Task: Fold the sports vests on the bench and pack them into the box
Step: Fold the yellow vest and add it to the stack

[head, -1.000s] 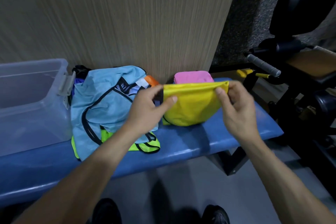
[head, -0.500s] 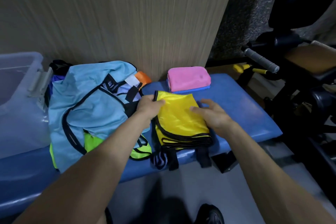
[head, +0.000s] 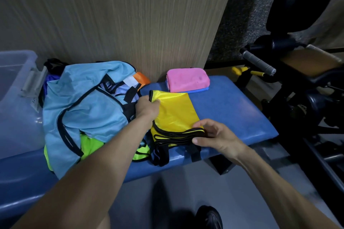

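Note:
A yellow vest (head: 175,113) with black trim lies folded on the blue bench (head: 232,113). Its black straps hang over the front edge. My left hand (head: 148,107) grips its far left corner. My right hand (head: 214,135) pinches the stacked black-trimmed edges at its near right corner. A folded pink vest (head: 188,80) sits behind it against the wall. To the left lies a loose heap: a light blue vest (head: 83,106) over a neon green one (head: 91,145), with an orange one (head: 142,78) peeking out behind. The clear plastic box (head: 16,98) stands at the far left.
A wood-grain wall panel (head: 121,15) rises right behind the bench. Black gym equipment with a grey grip handle (head: 258,62) crowds the right side. My shoe (head: 210,217) shows on the grey floor below.
The yellow vest, held up in the air a second ago, now lies folded on the bench. My right hand slid from its top toward the near right corner and took hold of the edges.

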The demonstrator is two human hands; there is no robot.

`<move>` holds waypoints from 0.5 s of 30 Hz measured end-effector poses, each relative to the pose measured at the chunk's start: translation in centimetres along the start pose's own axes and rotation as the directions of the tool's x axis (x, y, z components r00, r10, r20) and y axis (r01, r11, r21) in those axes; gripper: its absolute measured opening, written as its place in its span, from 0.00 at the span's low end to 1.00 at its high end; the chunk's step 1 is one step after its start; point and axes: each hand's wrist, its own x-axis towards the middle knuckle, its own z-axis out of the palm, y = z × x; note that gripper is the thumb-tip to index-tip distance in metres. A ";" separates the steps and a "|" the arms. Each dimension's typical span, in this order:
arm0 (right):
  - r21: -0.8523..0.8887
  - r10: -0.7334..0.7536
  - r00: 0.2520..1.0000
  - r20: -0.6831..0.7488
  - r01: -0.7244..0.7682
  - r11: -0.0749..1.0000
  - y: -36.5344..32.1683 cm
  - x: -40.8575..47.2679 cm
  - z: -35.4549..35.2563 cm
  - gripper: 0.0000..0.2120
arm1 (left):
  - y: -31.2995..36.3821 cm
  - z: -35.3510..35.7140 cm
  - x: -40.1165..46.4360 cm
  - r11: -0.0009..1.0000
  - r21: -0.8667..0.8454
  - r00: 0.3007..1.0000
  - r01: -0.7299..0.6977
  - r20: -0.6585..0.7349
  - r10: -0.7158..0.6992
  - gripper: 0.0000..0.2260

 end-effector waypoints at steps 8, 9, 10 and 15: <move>0.104 -0.129 0.959 -0.254 0.159 0.982 1.4 -1.0 1.2 0.16 | 0.3 -0.2 -0.3 0.999 0.041 1.000 0.002 -0.001 -0.002 0.04; 0.116 -0.129 0.955 -0.268 0.164 0.980 1.5 -1.1 1.5 0.14 | 0.4 -0.2 -0.3 0.999 0.048 1.000 0.003 -0.001 -0.003 0.04; 0.128 -0.126 0.951 -0.283 0.168 0.977 1.6 -1.2 1.7 0.13 | 0.4 -0.2 -0.4 0.998 0.057 1.000 -0.001 -0.002 0.001 0.04; 0.096 -0.104 0.924 -0.368 0.149 0.984 2.7 -1.2 2.8 0.09 | 0.8 -0.3 -0.8 0.994 0.102 1.000 -0.027 0.013 0.026 0.05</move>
